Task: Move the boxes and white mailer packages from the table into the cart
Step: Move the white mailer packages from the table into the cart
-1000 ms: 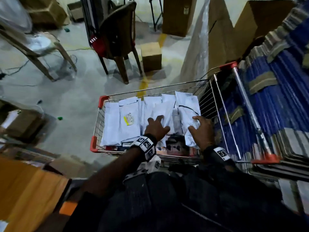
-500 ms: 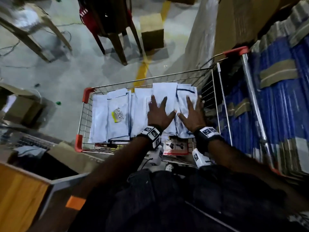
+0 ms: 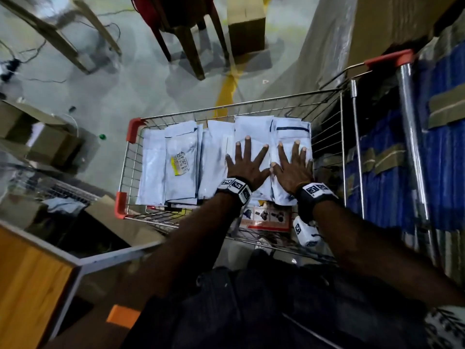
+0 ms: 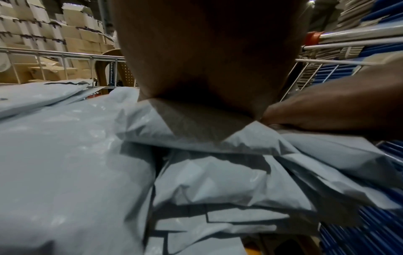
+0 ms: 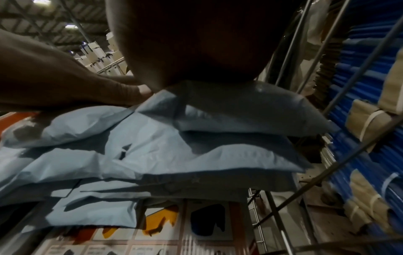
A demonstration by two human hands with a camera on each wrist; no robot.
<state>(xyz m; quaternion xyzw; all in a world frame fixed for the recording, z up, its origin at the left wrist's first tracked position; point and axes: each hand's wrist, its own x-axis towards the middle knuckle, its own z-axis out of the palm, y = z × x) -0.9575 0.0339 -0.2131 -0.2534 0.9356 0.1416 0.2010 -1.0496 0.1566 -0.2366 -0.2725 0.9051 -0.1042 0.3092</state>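
A wire cart (image 3: 251, 104) with red corner caps holds several white mailer packages (image 3: 181, 162) laid side by side in a layer. My left hand (image 3: 247, 159) lies flat with spread fingers on a mailer in the middle right of the cart. Beside it, my right hand (image 3: 293, 161) presses flat on the rightmost mailer (image 3: 292, 132). In the left wrist view the palm (image 4: 202, 69) rests on a crinkled mailer (image 4: 196, 131); the right wrist view shows the stacked mailers (image 5: 174, 138) over a printed box (image 5: 174, 233). Neither hand holds anything.
The cart's handle bar (image 3: 412, 137) runs along the right, against stacked blue sheets (image 3: 448, 159). A wooden table corner (image 3: 37, 280) sits at the lower left. On the floor beyond the cart stand a chair (image 3: 186, 26), a cardboard box (image 3: 246, 23) and more boxes (image 3: 37, 137) at left.
Both hands went from curled fingers on the mailers to lying flat with fingers spread, and they slid a little farther into the cart. My head has leaned closer over it.
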